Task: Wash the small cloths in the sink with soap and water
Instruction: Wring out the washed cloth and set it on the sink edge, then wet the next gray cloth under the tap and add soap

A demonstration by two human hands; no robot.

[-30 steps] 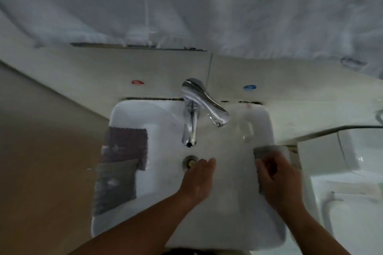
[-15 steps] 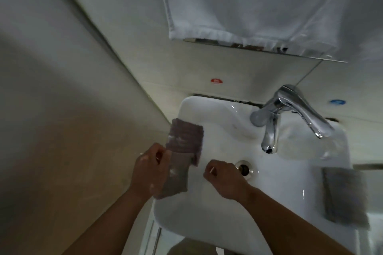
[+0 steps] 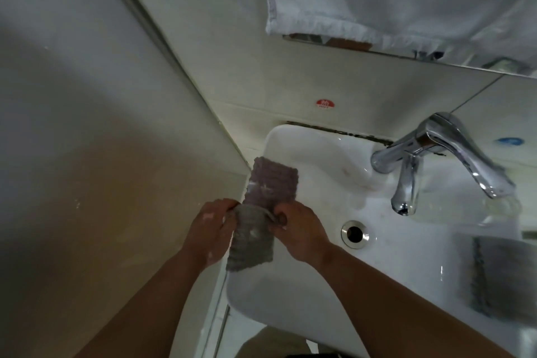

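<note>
Head view: left hand and right hand pinch the grey cloth's top corners left of the faucet — limp, sodden-looking, best held there.

The scene is dimly lit and softly blurred. Glare is seen on the chrome faucet. Lines are bowed at the frame edges.

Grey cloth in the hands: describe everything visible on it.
The grey cloth is small, roughly rectangular, with a coarse woven-looking texture and pale flecks, maybe suds. Its top edge is bunched, pinched by the left hand at one corner and the right hand at the other. The rest hangs limp over the left rim of the sink, just in front of a purplish cloth lying there.
</note>
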